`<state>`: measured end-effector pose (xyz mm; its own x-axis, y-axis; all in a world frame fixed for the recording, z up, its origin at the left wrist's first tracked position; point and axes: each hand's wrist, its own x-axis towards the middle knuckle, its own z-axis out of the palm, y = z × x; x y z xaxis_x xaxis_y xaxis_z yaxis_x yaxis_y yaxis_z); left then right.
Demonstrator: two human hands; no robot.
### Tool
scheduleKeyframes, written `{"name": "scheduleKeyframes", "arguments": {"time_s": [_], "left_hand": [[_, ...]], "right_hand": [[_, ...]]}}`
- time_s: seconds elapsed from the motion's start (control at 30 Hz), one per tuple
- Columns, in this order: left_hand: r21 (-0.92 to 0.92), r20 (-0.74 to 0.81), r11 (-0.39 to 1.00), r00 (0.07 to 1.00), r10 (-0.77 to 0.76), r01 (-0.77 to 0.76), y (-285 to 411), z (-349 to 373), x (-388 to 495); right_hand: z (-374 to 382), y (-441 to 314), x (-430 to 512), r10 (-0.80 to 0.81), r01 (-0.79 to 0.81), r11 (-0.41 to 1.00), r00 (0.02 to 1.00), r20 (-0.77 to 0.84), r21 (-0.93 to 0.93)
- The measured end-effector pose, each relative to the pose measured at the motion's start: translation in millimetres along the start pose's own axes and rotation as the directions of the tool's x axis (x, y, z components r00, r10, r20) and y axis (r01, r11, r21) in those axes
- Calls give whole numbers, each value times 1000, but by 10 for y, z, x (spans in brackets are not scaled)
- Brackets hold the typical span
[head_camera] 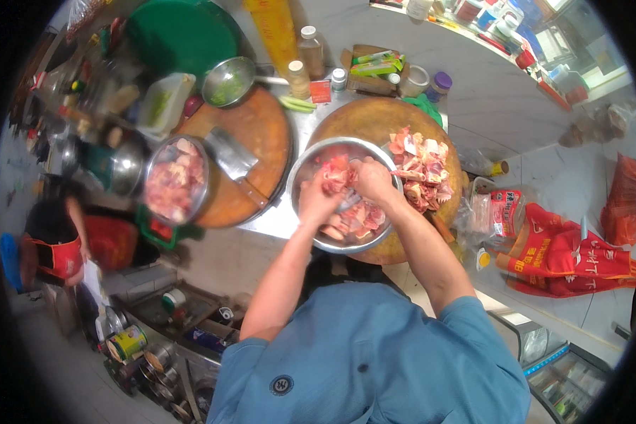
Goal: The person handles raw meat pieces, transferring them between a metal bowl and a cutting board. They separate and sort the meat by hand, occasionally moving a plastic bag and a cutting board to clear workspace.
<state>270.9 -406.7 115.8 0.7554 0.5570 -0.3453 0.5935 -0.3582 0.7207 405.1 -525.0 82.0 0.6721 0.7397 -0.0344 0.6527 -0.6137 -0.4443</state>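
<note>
A wide steel bowl stands on the right round chopping board, with pieces of raw meat and some liquid inside. Over the bowl, my left hand grips a chunk of raw, bony meat from the left. My right hand is at the right side of the same chunk; its fingertips are partly hidden. Chopped bony meat lies heaped on the board right of the bowl. Another metal bowl of cut meat rests at the left edge of the left round board.
A cleaver lies on the left board, its handle towards me. Behind it are a steel ladle with chopped greens, a white tub and several jars. A person in a red apron is at the far left.
</note>
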Motion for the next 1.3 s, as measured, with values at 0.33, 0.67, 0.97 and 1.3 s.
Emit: {"name": "scheduleKeyframes", "arguments": {"time_s": [0.33, 0.67, 0.97, 1.3], "left_hand": [[-31, -135, 995, 987, 86, -91, 230, -179, 73], [-953, 112, 301, 969, 218, 43, -4, -434, -39], [-971, 60, 233, 880, 472, -59, 580, -785, -145], [-820, -21, 423, 759, 651, -385, 1463, -796, -122]], "right_hand": [[-526, 238, -58, 175, -191, 719, 980, 93, 668], [-748, 178, -290, 95, -171, 784, 983, 157, 596], [-1090, -701, -281, -179, -82, 131, 978, 105, 988], [-1983, -101, -199, 141, 219, 372, 947, -288, 902]]}}
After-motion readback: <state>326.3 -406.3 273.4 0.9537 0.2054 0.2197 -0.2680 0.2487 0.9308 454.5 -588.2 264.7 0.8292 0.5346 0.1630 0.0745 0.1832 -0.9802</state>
